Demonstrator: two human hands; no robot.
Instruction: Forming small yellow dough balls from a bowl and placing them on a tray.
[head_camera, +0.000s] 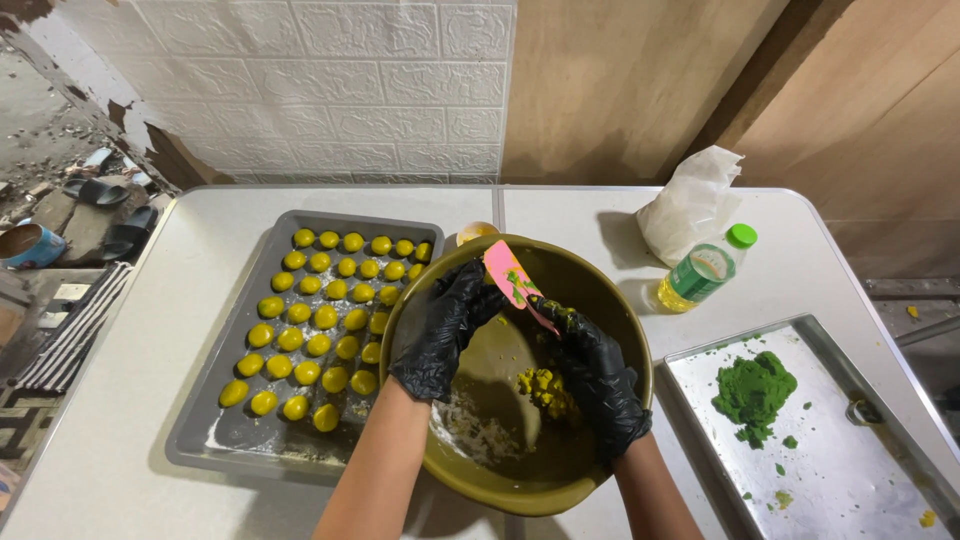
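Observation:
Both my hands wear black gloves and work inside an olive-green bowl (600, 300). My left hand (440, 330) rests over the bowl's left rim, its fingertips touching a pink spatula (505, 272) smeared with green and yellow paste. My right hand (600, 375) grips the spatula's lower end, fingers closed round it. A lump of yellow dough (545, 388) lies in the bowl just left of my right hand, with floury crumbs (475, 425) on the bowl's bottom.
A grey baking tray (200, 440) with several rows of yellow dough balls (320, 320) sits left of the bowl. A steel tray (850, 480) at right holds a green dough lump (755, 390). A bottle of yellow oil (705, 270) and a white bag (690, 205) stand behind.

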